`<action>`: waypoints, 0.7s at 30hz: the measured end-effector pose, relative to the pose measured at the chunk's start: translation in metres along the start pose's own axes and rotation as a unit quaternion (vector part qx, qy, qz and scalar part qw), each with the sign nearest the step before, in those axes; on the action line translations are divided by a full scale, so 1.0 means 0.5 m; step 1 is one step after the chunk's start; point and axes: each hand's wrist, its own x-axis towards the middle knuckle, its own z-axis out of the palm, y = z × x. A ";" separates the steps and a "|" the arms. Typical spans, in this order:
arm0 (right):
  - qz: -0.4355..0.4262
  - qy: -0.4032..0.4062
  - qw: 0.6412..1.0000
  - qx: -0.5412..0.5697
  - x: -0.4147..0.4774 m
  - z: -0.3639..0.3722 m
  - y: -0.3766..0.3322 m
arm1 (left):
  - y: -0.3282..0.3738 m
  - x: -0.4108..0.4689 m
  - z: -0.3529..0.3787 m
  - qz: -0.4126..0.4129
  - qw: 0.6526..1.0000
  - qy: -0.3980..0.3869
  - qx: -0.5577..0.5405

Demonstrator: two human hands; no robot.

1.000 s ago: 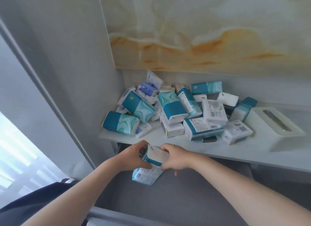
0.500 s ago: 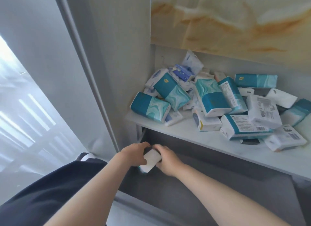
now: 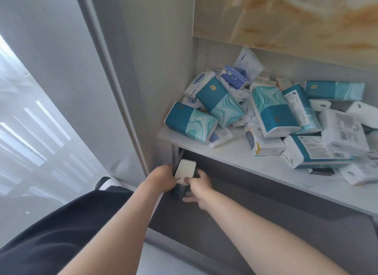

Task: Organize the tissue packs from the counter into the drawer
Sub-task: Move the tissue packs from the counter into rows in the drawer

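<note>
Early on, I'd say: left hand [image 3: 163, 177] & right hand [image 3: 199, 187] both grip one white-topped teal tissue pack [image 3: 185, 171] in the grey-lined open drawer [image 3: 255, 223] corner, centre frame, w/ the heap of teal & white soft packs [image 3: 272, 111] upper right not yet off the white table [image 3: 235, 158].

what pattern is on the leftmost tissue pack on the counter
Tissue pack: teal band, marbled teal-white swirls; head view.

Teal-and-aqua marbled tissue packs [image 3: 223, 104]; white counter [image 3: 231, 158]; dark grey drawer [image 3: 245, 219]; amber-veined marble wall panel [image 3: 296, 21].
</note>
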 end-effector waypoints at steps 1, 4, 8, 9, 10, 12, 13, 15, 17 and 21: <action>-0.015 0.026 1.000 0.009 0.004 -0.003 -0.003 | -0.002 -0.002 0.000 0.000 1.000 -0.003 0.004; -0.036 0.050 0.998 0.022 0.013 -0.011 -0.009 | -0.006 -0.006 0.005 0.003 1.000 0.008 0.028; -0.044 0.028 0.999 -0.012 0.016 -0.005 -0.012 | -0.010 -0.015 0.001 -0.003 1.000 -0.005 0.026; -0.046 0.025 0.998 -0.018 0.016 -0.002 -0.012 | -0.011 -0.019 0.000 -0.005 1.000 -0.011 0.022; -0.048 0.025 0.998 -0.019 0.016 0.000 -0.011 | -0.014 -0.021 0.000 -0.007 1.000 -0.016 0.020; -0.055 0.031 0.998 -0.018 0.019 0.002 -0.008 | -0.018 -0.026 0.001 -0.010 0.999 -0.027 0.028; -0.058 0.038 0.997 -0.016 0.020 0.003 -0.006 | -0.020 -0.028 0.001 -0.012 0.999 -0.032 0.033; -0.066 0.052 0.996 -0.014 0.020 0.007 -0.003 | -0.023 -0.032 -0.001 -0.016 0.998 -0.043 0.039; -0.074 0.058 0.995 -0.025 0.017 0.010 -0.002 | -0.021 -0.034 -0.003 -0.020 0.997 -0.054 0.046; -0.082 0.014 0.990 -0.111 -0.005 -0.015 -0.013 | 0.010 -0.038 -0.001 0.027 0.998 0.023 0.061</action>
